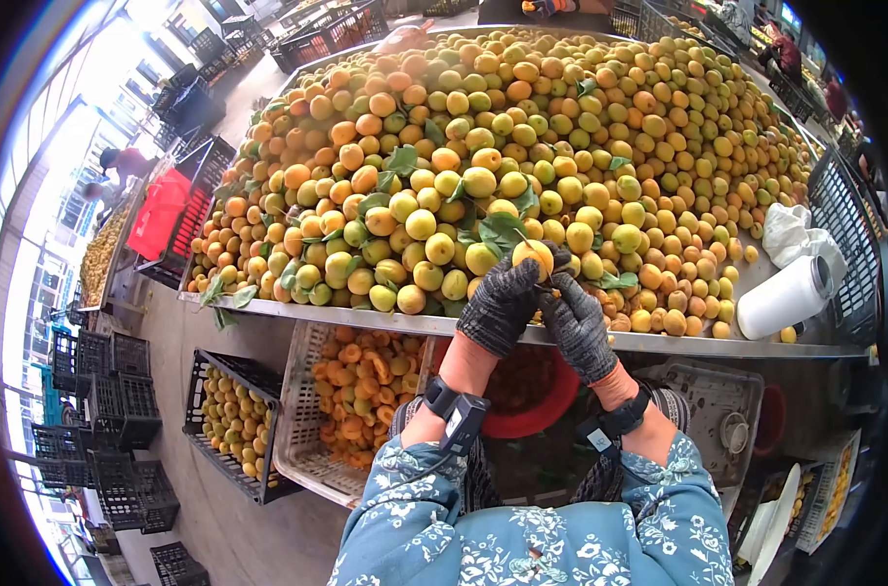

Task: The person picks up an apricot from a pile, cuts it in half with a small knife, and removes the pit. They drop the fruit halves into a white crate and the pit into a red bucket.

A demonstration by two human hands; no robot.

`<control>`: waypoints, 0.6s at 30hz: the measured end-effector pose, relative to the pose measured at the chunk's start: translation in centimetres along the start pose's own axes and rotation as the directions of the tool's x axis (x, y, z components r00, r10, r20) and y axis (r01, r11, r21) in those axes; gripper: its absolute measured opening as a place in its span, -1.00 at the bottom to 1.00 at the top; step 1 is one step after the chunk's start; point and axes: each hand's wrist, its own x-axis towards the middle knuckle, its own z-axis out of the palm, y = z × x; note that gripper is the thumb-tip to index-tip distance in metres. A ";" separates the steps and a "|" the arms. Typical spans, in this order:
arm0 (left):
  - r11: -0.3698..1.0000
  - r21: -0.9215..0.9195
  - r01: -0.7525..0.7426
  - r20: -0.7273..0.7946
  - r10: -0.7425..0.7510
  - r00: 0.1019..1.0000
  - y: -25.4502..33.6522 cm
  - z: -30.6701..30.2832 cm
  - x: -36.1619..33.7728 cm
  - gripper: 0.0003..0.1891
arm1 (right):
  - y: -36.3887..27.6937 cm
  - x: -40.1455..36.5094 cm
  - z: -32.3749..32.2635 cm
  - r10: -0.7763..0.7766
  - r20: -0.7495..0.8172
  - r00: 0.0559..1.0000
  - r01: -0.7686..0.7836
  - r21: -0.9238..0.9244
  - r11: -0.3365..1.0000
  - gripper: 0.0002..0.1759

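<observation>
My left hand [501, 308], in a dark grey knitted glove, is closed around a yellow-orange apricot [533, 257] at the front edge of the heap. Close against it is my right hand [577, 330], gloved alike, with its fingers pinched together just below the apricot. What the right fingers grip, if anything, is hidden. Behind both hands a large heap of yellow, green and orange apricots [649, 166] covers the metal table, with green leaves [503, 230] among the fruit.
Below the table edge stand a pale crate [293, 430] of split apricots, a red basin [551, 415] and a black crate [195, 415] of whole fruit. A white jar [781, 298] lies tilted at the right. Stacked black crates [122, 391] line the left floor.
</observation>
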 end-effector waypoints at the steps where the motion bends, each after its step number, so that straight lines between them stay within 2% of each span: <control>1: 1.000 -0.025 0.013 0.009 -0.013 1.000 0.1 0.3 -0.1 -0.42 | 0.0 0.0 -0.1 0.000 0.003 1.000 0.000 -0.003 1.000 -0.70; 3: 0.998 -0.050 0.029 0.017 -0.028 0.999 0.4 0.2 -0.2 -0.45 | -0.2 0.0 -0.5 -0.003 0.071 0.997 0.010 -0.103 0.995 -0.70; 4: 0.981 0.191 -0.029 -0.030 0.036 0.999 1.0 -0.2 -0.3 -0.46 | -0.5 0.1 -0.8 -0.002 0.072 0.997 0.009 -0.102 0.995 -0.70; 5: 0.903 0.424 -0.071 -0.060 0.107 0.992 1.7 -0.5 -0.3 -0.47 | -1.0 0.4 -1.2 -0.046 0.126 0.991 0.064 -0.142 0.988 -0.71; 6: 0.902 0.426 -0.070 -0.061 0.106 0.992 2.1 -0.7 -0.3 -0.47 | -1.2 0.5 -1.5 -0.089 0.182 0.979 0.122 -0.179 0.976 -0.72; 7: 0.751 0.645 -0.138 0.005 0.177 0.984 2.6 -0.9 -0.2 -0.48 | -0.4 0.6 -1.6 -0.090 0.183 0.979 0.122 -0.177 0.977 -0.72; 8: 0.545 0.814 -0.199 0.087 0.225 0.970 3.0 -0.9 -0.2 -0.49 | 0.5 0.7 -1.6 -0.276 0.214 0.937 0.333 -0.308 0.891 -0.71; 9: 0.587 0.797 -0.146 0.053 0.172 0.984 3.3 -0.8 -0.3 -0.43 | 1.1 0.7 -1.6 -0.442 0.271 0.855 0.518 -0.423 0.744 -0.70; 10: 0.588 0.796 -0.145 0.052 0.172 0.984 3.3 -0.6 -0.4 -0.43 | 1.6 0.4 -1.5 -0.441 0.272 0.856 0.518 -0.423 0.744 -0.70; 12: 0.797 0.601 -0.065 -0.029 0.103 0.994 3.4 -0.2 -0.4 -0.38 | 0.9 0.1 -1.0 -0.369 0.155 0.916 0.400 -0.338 0.852 -0.69; 13: 0.800 0.593 -0.094 0.000 0.117 0.993 3.4 0.2 -0.6 -0.41 | 0.5 0.0 -0.9 -0.370 0.156 0.916 0.401 -0.337 0.852 -0.69; 14: 0.800 0.593 -0.095 0.001 0.118 0.993 3.3 0.8 -0.8 -0.41 | 0.0 -0.1 -0.8 -0.179 0.122 0.976 0.202 -0.206 0.958 -0.68; 15: 0.789 0.596 -0.150 -0.014 0.198 0.980 3.1 1.6 -1.0 -0.41 | -0.4 -0.1 -0.8 0.022 0.116 0.993 -0.015 -0.064 0.998 -0.66; 16: 0.774 0.599 -0.205 -0.029 0.277 0.961 2.9 2.0 -1.0 -0.41 | -0.5 0.0 -0.7 0.021 0.115 0.993 -0.014 -0.065 0.998 -0.66; 18: 0.740 0.628 -0.240 -0.008 0.315 0.949 1.7 0.7 -0.5 -0.44 | -0.6 0.1 -0.6 0.074 0.068 0.995 -0.076 0.017 0.997 -0.74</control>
